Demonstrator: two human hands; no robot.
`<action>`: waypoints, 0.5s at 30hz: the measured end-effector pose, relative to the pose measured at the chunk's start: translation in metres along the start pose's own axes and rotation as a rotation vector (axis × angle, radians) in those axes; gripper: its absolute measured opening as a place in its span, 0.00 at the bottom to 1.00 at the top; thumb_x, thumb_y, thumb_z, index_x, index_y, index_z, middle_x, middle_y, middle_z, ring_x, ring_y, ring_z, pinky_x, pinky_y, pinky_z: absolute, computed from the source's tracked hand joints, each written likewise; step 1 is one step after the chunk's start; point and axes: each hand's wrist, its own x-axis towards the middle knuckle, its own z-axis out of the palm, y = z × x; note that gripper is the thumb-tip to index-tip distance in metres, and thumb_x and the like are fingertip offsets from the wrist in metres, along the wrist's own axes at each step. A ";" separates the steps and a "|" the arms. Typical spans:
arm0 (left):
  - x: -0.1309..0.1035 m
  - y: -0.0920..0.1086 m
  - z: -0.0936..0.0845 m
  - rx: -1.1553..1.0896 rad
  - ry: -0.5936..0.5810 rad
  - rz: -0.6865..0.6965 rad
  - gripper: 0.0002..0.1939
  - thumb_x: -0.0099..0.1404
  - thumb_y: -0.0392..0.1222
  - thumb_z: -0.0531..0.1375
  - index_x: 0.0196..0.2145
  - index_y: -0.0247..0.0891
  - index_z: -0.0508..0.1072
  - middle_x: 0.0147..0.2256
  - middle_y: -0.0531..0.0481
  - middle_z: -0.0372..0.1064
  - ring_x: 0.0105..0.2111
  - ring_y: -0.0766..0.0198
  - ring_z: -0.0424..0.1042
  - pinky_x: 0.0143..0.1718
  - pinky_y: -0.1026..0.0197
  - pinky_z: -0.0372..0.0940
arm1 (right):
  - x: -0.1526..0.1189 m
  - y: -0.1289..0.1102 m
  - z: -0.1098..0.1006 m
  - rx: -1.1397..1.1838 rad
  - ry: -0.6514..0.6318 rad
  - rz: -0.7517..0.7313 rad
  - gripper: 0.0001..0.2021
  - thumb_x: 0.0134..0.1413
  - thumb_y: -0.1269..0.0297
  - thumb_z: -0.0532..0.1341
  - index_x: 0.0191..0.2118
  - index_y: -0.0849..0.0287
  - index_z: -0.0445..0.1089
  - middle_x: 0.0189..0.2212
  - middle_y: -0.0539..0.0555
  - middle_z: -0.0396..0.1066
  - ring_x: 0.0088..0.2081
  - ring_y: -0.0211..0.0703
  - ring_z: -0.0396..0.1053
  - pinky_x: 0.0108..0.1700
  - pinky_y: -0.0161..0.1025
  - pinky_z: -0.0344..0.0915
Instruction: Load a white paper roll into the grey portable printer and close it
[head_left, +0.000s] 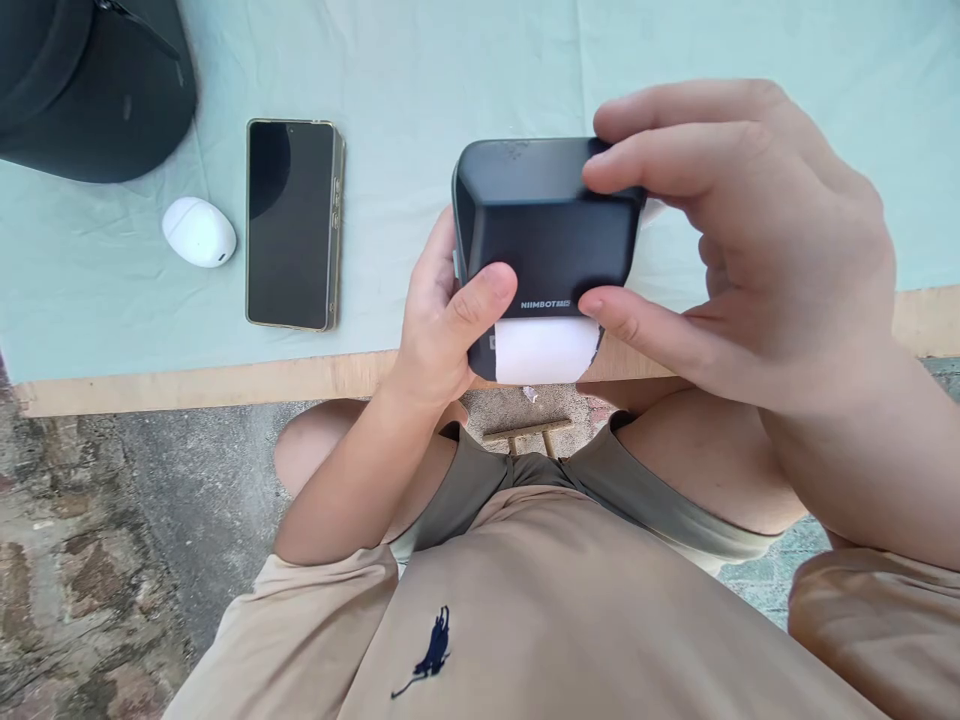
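A black label printer (555,240) marked NIIMBOT is held up over the table's near edge. White label paper (546,350) shows at its lower side, below the lettering. My left hand (450,325) grips the printer's left side, thumb on the top face and the other fingers hidden beneath. My right hand (780,240) is at its right side, with the thumb touching near the lettering and two fingertips on the upper right corner. The remaining right fingers are curled and partly hidden.
A dark smartphone (291,225) lies on the pale green tablecloth (405,70) to the left. Beside it is a white oval case (199,232). A black bag-like object (97,90) stands at the far left corner. The wooden table edge (210,385) runs just before my knees.
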 end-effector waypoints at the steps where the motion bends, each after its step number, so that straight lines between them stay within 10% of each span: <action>1: 0.000 0.001 0.000 0.019 0.003 -0.003 0.22 0.57 0.54 0.61 0.46 0.43 0.65 0.37 0.47 0.69 0.53 0.47 0.67 0.41 0.52 0.70 | 0.000 0.000 -0.001 0.004 -0.009 0.007 0.22 0.55 0.62 0.59 0.54 0.63 0.60 0.55 0.61 0.61 0.58 0.44 0.60 0.55 0.43 0.66; 9: 0.003 -0.007 -0.001 0.077 0.009 0.064 0.23 0.57 0.54 0.60 0.47 0.43 0.62 0.39 0.48 0.67 0.53 0.50 0.68 0.33 0.60 0.69 | -0.002 0.001 0.001 -0.044 -0.018 0.030 0.21 0.53 0.61 0.61 0.52 0.58 0.61 0.55 0.58 0.61 0.58 0.46 0.61 0.55 0.42 0.66; 15: 0.005 -0.006 -0.003 -0.049 -0.034 0.037 0.21 0.57 0.56 0.60 0.45 0.45 0.66 0.44 0.49 0.69 0.53 0.50 0.67 0.45 0.51 0.69 | -0.001 0.003 -0.001 -0.098 0.002 -0.002 0.21 0.52 0.61 0.61 0.52 0.61 0.63 0.54 0.60 0.62 0.57 0.46 0.61 0.58 0.43 0.64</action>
